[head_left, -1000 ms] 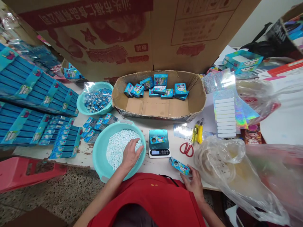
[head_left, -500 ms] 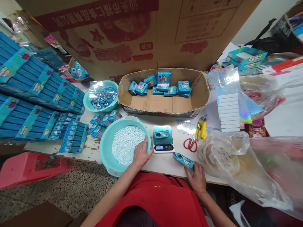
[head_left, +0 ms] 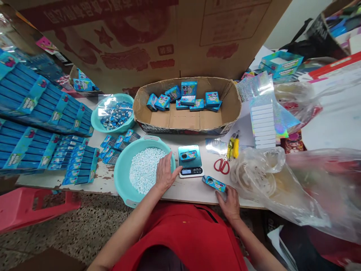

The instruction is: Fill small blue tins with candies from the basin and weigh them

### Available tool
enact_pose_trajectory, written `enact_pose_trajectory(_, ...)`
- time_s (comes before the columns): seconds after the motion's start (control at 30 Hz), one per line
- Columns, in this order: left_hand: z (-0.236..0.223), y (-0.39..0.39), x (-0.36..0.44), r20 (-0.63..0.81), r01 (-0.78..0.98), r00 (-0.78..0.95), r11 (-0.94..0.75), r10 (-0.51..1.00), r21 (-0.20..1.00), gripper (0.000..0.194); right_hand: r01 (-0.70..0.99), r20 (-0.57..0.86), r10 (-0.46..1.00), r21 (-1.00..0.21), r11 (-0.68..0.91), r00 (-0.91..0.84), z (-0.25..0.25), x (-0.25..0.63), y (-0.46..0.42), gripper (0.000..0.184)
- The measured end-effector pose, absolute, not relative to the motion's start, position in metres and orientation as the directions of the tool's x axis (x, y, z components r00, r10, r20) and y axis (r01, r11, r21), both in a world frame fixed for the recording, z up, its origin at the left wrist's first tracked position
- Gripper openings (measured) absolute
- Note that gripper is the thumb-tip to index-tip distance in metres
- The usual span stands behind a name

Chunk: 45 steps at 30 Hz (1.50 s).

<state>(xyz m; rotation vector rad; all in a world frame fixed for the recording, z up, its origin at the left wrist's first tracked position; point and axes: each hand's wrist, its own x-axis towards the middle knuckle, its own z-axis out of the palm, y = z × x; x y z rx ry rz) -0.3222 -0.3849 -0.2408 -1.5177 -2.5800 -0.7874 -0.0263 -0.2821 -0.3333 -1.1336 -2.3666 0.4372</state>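
Note:
My left hand (head_left: 166, 173) lies over the right side of a turquoise basin (head_left: 120, 180) that holds small pale candies (head_left: 146, 169). Its fingers are spread, and the thumb points at the left edge of a digital scale (head_left: 194, 171). On the scale plate rests a small blue box (head_left: 188, 155) with an oval hole. My right hand (head_left: 230, 203) is at the table's front edge, thumb and fingers closed about the right end of another small blue box (head_left: 214, 183). How firmly it grips cannot be made out. Red-handled scissors (head_left: 221, 166) lie just beyond.
A low cardboard tray (head_left: 197, 122) with several blue boxes stands behind the scale. Left are a bowl of blue-silver pieces (head_left: 115, 116) and stacked blue boxes (head_left: 36, 109). Right lie yellow-handled pliers (head_left: 233, 146) and a clear plastic bag (head_left: 262, 177). A large carton (head_left: 180, 34) rises behind.
The whole view has shifted slightly. My left hand has moved a little farther from me along the basin, its thumb now nearer the scale. My right hand stays by the same blue box.

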Motion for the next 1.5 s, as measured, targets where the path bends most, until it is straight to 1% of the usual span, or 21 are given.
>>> enact_pose_trajectory(0.07, -0.232, -0.363, -0.329, 0.292, 0.853, -0.461, 0.328, 0.838, 0.406, 0.071, 0.641, 0.274, 0.799, -0.484, 0.595, -0.535, -0.335, -0.026, -0.283, 0.038)
enact_pose_trajectory(0.13, -0.227, -0.340, -0.332, 0.198, 0.876, -0.393, 0.301, 0.898, 0.378, 0.075, 0.641, 0.270, 0.804, -0.493, 0.588, -0.529, -0.337, -0.027, -0.284, 0.038)
enact_pose_trajectory(0.17, -0.225, -0.329, -0.333, 0.113, 0.886, -0.355, 0.295, 0.928, 0.358, 0.071, 0.642, 0.268, 0.808, -0.499, 0.583, -0.525, -0.338, -0.027, -0.284, 0.038)
enact_pose_trajectory(0.23, -0.221, -0.313, -0.332, -0.073, 0.899, -0.276, 0.285, 0.958, 0.332, 0.052, 0.645, 0.258, 0.819, -0.514, 0.566, -0.513, -0.339, -0.027, -0.284, 0.038)
enact_pose_trajectory(0.3, -0.212, -0.305, -0.333, -0.175, 0.904, -0.191, 0.243, 0.966, 0.351, 0.036, 0.644, 0.238, 0.830, -0.537, 0.545, -0.504, -0.341, -0.026, -0.284, 0.038)
enact_pose_trajectory(0.37, -0.196, -0.301, -0.341, -0.127, 0.893, -0.139, 0.179, 0.982, 0.414, 0.036, 0.638, 0.213, 0.837, -0.561, 0.527, -0.505, -0.341, -0.025, -0.284, 0.038)
enact_pose_trajectory(0.43, -0.175, -0.294, -0.356, 0.031, 0.883, -0.147, 0.117, 0.989, 0.454, 0.041, 0.635, 0.194, 0.844, -0.580, 0.510, -0.500, -0.342, -0.025, -0.284, 0.039)
enact_pose_trajectory(0.5, -0.157, -0.281, -0.378, 0.202, 0.897, -0.233, 0.130, 0.951, 0.423, 0.043, 0.638, 0.184, 0.854, -0.593, 0.492, -0.487, -0.343, -0.025, -0.284, 0.039)
enact_pose_trajectory(0.57, -0.148, -0.263, -0.402, 0.307, 0.911, -0.344, 0.236, 0.888, 0.339, 0.043, 0.639, 0.177, 0.865, -0.608, 0.471, -0.469, -0.343, -0.025, -0.285, 0.039)
enact_pose_trajectory(0.63, -0.152, -0.248, -0.422, 0.280, 0.902, -0.411, 0.342, 0.868, 0.263, 0.043, 0.640, 0.166, 0.876, -0.623, 0.450, -0.453, -0.343, -0.027, -0.285, 0.039)
enact_pose_trajectory(0.73, -0.172, -0.244, -0.436, 0.082, 0.892, -0.424, 0.400, 0.902, 0.212, 0.035, 0.632, 0.131, 0.890, -0.659, 0.408, -0.437, -0.339, -0.027, -0.285, 0.042)
enact_pose_trajectory(0.77, -0.180, -0.250, -0.435, 0.057, 0.889, -0.426, 0.407, 0.903, 0.209, 0.033, 0.627, 0.114, 0.895, -0.675, 0.389, -0.432, -0.338, -0.027, -0.285, 0.044)
enact_pose_trajectory(0.8, -0.188, -0.258, -0.432, 0.072, 0.887, -0.432, 0.409, 0.899, 0.213, 0.032, 0.622, 0.096, 0.899, -0.690, 0.370, -0.428, -0.336, -0.027, -0.285, 0.046)
enact_pose_trajectory(0.9, -0.205, -0.301, -0.410, 0.234, 0.894, -0.430, 0.377, 0.872, 0.240, 0.031, 0.614, 0.053, 0.904, -0.716, 0.331, -0.425, -0.331, -0.027, -0.287, 0.047)
enact_pose_trajectory(0.97, -0.213, -0.338, -0.392, 0.274, 0.895, -0.426, 0.357, 0.862, 0.268, 0.028, 0.610, 0.035, 0.903, -0.726, 0.318, -0.428, -0.327, -0.028, -0.288, 0.048)
enact_pose_trajectory(1.1, -0.228, -0.418, -0.356, 0.153, 0.875, -0.415, 0.347, 0.897, 0.337, 0.025, 0.579, 0.010, 0.913, -0.771, 0.267, -0.407, -0.316, -0.038, -0.286, 0.055)
enact_pose_trajectory(1.23, -0.239, -0.493, -0.328, 0.047, 0.828, -0.473, 0.425, 0.880, 0.367, 0.030, 0.515, 0.048, 0.915, -0.814, 0.269, -0.401, -0.302, -0.054, -0.278, 0.059)
enact_pose_trajectory(1.3, -0.243, -0.520, -0.318, 0.028, 0.816, -0.503, 0.464, 0.864, 0.346, 0.029, 0.481, 0.025, 0.898, -0.838, 0.258, -0.439, -0.296, -0.059, -0.274, 0.051)
enact_pose_trajectory(1.37, -0.245, -0.535, -0.311, 0.032, 0.810, -0.526, 0.489, 0.850, 0.324, 0.027, 0.468, -0.047, 0.879, -0.859, 0.207, -0.475, -0.290, -0.062, -0.270, 0.045)
enact_pose_trajectory(1.43, -0.247, -0.540, -0.306, 0.039, 0.799, -0.553, 0.517, 0.832, 0.307, 0.025, 0.474, -0.107, 0.865, -0.866, 0.161, -0.491, -0.282, -0.063, -0.268, 0.045)
enact_pose_trajectory(1.5, -0.249, -0.537, -0.303, 0.056, 0.779, -0.596, 0.559, 0.801, 0.283, 0.025, 0.476, -0.112, 0.860, -0.864, 0.162, -0.498, -0.272, -0.065, -0.266, 0.046)
